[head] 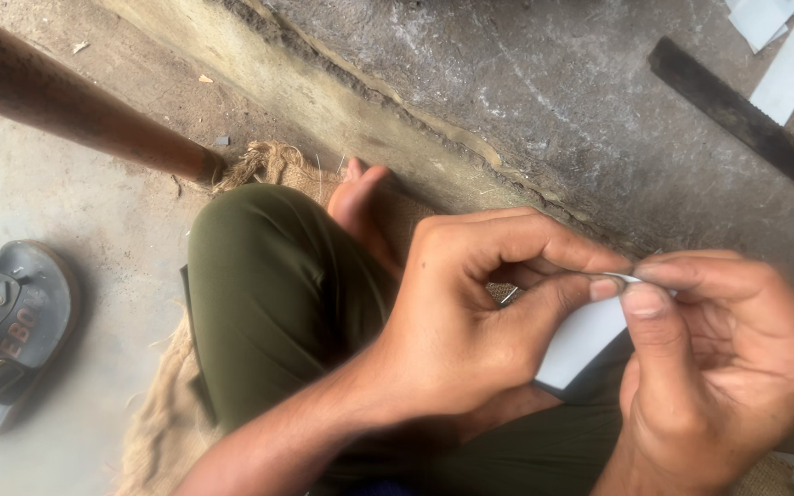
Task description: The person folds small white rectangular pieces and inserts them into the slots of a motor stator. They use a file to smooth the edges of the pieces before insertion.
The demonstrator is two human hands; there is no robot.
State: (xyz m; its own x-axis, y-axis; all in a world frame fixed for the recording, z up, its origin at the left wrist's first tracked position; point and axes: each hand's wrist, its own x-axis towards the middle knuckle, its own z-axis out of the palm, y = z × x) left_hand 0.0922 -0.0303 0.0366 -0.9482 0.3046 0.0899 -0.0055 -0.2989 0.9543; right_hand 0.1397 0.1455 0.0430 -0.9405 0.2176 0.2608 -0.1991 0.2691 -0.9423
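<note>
Left hand point(466, 321) was curled, thumb and forefinger pinching the top edge of a small white sheet point(581, 340). The sheet looked like thin stiff card or plastic, smooth and matte, with a straight lower edge showing dark along its underside. Right hand point(719, 367) met the left at the same edge, its thumb and forefinger pressed on the sheet just beside the left fingertips; the other fingers were folded into the palm. A thin bright sliver point(622, 276), possibly metal, showed at the pinch point; could not tell what it was. The sheet was held above the lap, between the two hands, tilted down toward the body.

The person sat cross-legged in olive-green trousers point(277, 294) of smooth woven cloth, a bare foot point(360, 207) tucked by the knee. Under them lay a coarse burlap mat point(163, 413) with a frayed, fibrous edge. The floor point(66, 202) was grey concrete, dusty, and a rough raised concrete ledge point(553, 101) ran diagonally behind. A round brown wooden pole point(75, 110) slanted in from upper left. A dark worn sandal point(11, 331) with a buckle lay at left. On the ledge, upper right, were more white cut pieces point(788, 69) beside a long flat dark bar point(737, 115).
</note>
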